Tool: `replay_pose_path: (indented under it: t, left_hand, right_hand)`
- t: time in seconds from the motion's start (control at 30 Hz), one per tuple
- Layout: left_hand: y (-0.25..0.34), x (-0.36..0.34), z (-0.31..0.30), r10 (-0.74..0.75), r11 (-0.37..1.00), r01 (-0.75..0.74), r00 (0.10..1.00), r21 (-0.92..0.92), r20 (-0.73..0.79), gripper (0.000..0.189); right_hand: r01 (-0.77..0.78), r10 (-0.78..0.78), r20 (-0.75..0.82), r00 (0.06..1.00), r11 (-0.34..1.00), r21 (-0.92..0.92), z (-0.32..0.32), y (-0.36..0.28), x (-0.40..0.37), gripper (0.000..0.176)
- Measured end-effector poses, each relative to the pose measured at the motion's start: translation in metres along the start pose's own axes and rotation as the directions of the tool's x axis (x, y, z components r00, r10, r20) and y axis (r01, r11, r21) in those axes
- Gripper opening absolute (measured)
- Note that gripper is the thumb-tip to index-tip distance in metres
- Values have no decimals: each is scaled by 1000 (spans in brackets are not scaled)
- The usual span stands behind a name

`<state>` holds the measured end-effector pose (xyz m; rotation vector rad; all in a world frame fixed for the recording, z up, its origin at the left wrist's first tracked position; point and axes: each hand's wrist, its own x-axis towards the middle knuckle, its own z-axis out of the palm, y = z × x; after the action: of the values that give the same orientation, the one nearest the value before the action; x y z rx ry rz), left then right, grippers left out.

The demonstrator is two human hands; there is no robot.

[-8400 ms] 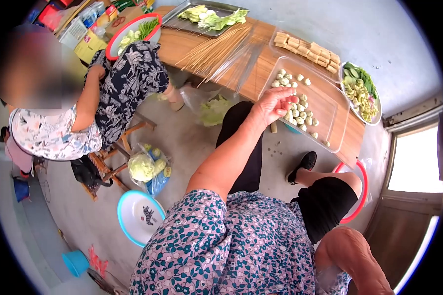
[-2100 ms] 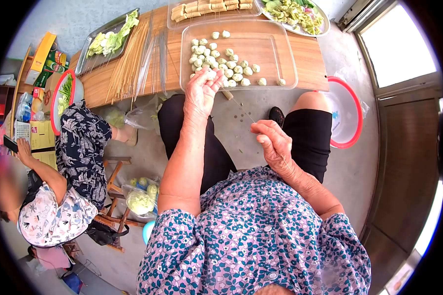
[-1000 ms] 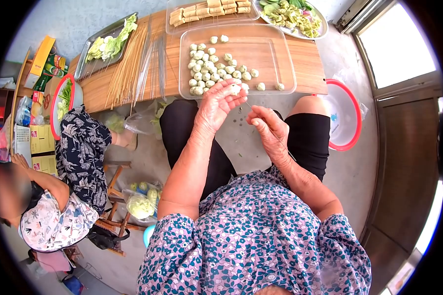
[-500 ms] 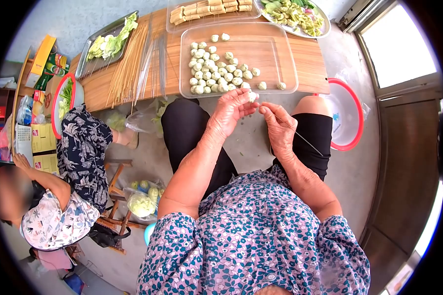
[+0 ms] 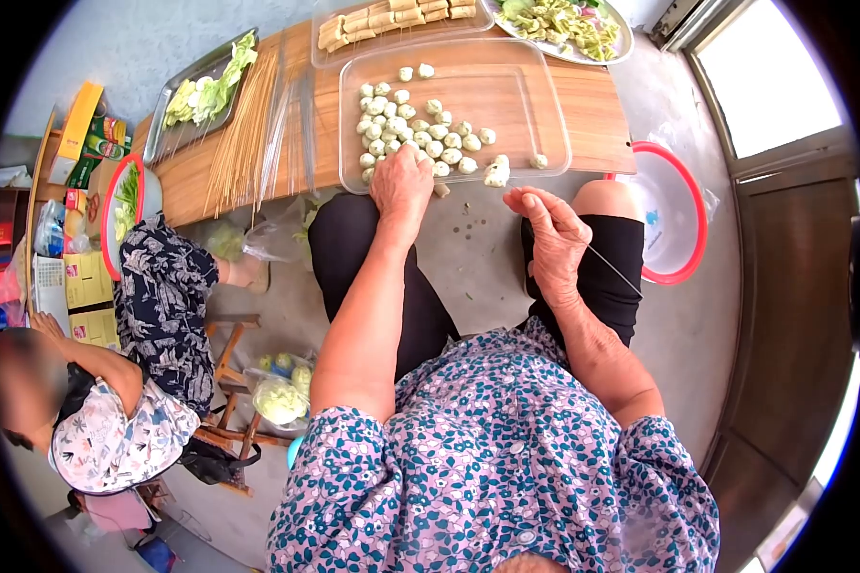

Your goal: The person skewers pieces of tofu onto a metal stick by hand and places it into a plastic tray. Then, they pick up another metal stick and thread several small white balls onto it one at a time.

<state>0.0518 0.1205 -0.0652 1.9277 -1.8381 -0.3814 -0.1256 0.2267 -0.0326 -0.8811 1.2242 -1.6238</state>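
A thin skewer (image 5: 613,269) is pinched in my right hand (image 5: 556,239), its long end pointing down to the right. At its other end, just beyond my fingertips, is a pale green-flecked ball (image 5: 496,174), near the tray's front edge. My left hand (image 5: 401,189) reaches over the front rim of a clear plastic tray (image 5: 535,105), its fingers curled down among the balls. What those fingers hold is hidden by the back of the hand. Many similar small balls (image 5: 434,149) lie in the tray, mostly toward its left and front.
Loose skewers (image 5: 248,134) lie left of the tray, beside a metal tray (image 5: 162,105) with leafy greens. Behind are a tray of beige rolls (image 5: 392,17) and a vegetable plate (image 5: 583,57). A red-rimmed tub (image 5: 702,215) stands right; another person (image 5: 124,430) sits left.
My left hand has left the skewer's tip and moved left and forward into the tray of balls. The right hand stays nearly in place with the skewer.
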Motion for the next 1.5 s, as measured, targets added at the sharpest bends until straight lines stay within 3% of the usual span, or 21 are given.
replay_pose_path:
  t: [0.03,0.07,0.13,0.2,0.4,0.47,0.5,0.53,0.57,0.6,0.67,0.7,0.73,0.8,1.0,1.2,1.5]
  left_hand:
    - [1,4,3,69,977,-65,998,202,-15,29]
    - [1,7,6,74,977,-70,997,200,-11,29]
    - [1,11,7,-13,953,-32,989,302,145,31]
    - [2,15,6,-34,956,-17,985,292,169,31]
    - [-1,19,10,-148,979,115,969,170,196,27]
    - [-5,16,9,-102,969,152,963,-192,248,18]
    - [-4,13,8,-101,970,151,964,-192,248,18]
    - [-4,9,7,-58,849,160,976,-503,212,17]
    - [-4,5,6,-29,634,144,986,-759,163,15]
    - [-3,2,0,-30,634,142,987,-760,159,15]
    - [2,-4,-14,-63,237,359,933,-903,355,22]
    - [3,-6,-18,-9,130,394,918,-910,396,30]
    - [3,-7,-18,-9,131,393,918,-910,395,30]
    - [3,-9,-17,49,-56,392,920,-918,389,29]
    - [-4,-9,-13,83,-222,431,902,-875,423,28]
    - [-1,-11,-11,12,-193,414,908,-890,420,24]
    - [-6,-8,-9,45,-208,441,896,-873,442,27]
  right_hand:
    - [2,-2,-5,1000,1000,-1,-1,0,0,14]
    - [8,-8,7,1000,1000,15,-1,1,-1,15]
    - [13,-13,16,1000,999,31,-4,2,-2,15]
    - [6,-6,13,1000,999,35,-5,2,-2,14]
    - [15,-17,26,1000,999,51,-7,5,-3,14]
    - [11,-12,25,1000,998,56,-8,3,-4,14]
    - [5,-6,25,1000,998,59,-9,1,-4,14]
    - [6,-7,25,1000,998,60,-9,0,-4,14]
    - [15,-16,27,999,998,58,-9,-1,-5,14]
    - [25,-27,31,999,998,56,-7,-1,-6,14]
    - [60,-61,50,997,998,26,-6,-1,-7,13]
    - [93,-93,66,994,996,-4,-6,-1,-7,13]
    - [94,-94,66,993,996,-3,-5,-2,-8,13]
    - [171,-153,118,981,970,-172,-2,-7,-9,11]
    - [242,-193,190,963,926,-289,-1,-8,-13,12]
    - [281,-218,218,951,904,-323,0,-8,-14,12]
    - [291,-224,219,950,891,-348,7,-6,-13,12]
